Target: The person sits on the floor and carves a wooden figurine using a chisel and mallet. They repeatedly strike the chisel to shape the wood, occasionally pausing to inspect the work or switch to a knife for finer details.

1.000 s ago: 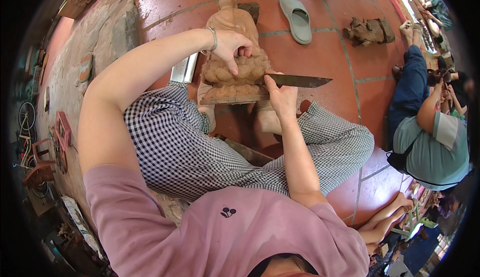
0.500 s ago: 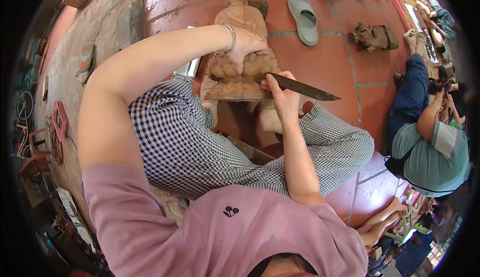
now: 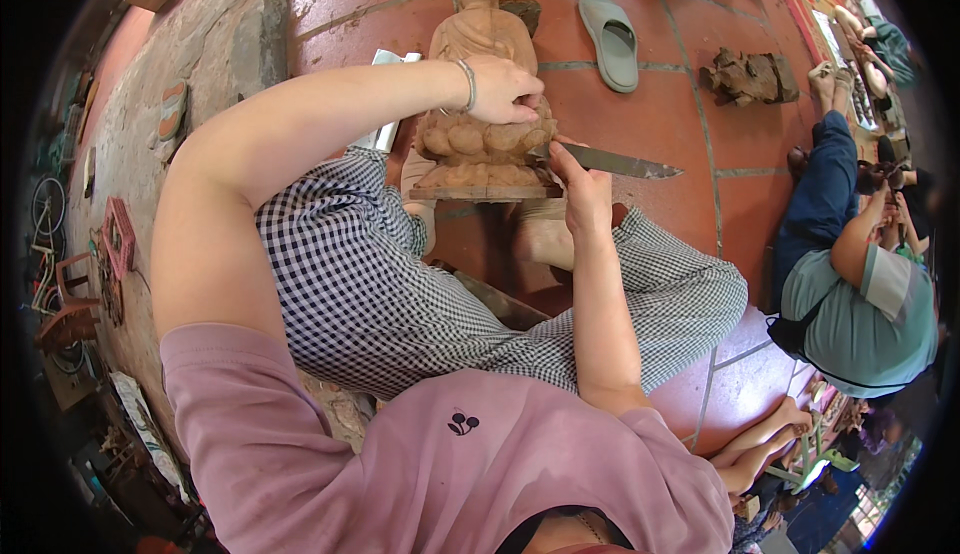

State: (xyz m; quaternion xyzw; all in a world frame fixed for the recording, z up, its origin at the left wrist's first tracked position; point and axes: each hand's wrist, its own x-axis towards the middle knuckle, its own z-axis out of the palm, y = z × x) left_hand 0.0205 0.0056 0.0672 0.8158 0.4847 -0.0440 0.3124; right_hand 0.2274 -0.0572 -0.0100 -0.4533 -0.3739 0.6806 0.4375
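A carved wooden statue (image 3: 486,39), a robed figure on a rounded, petalled base, stands upright on the floor between my feet. Its flat bottom board faces me. My left hand (image 3: 503,90) lies across the figure's lap with fingers curled against the wood. A bangle circles that wrist. In my right hand (image 3: 588,192) is a knife (image 3: 632,165) with a dark, flat blade. Its pointed end sticks out to the right, and its other end meets the right side of the petalled base. Thumb and fingers close round it; the part inside the grip is hidden.
On the tiled floor beyond lie a grey-green slipper (image 3: 613,42) and a rough wood chunk (image 3: 750,77). A stone slab (image 3: 258,49) is at the left. Another person (image 3: 855,294) sits at the right. A white box-like object (image 3: 385,134) lies left of the statue.
My left hand has shifted slightly right and its fingers have curled more. My right hand has moved a little right, and the knife lies more level than before.
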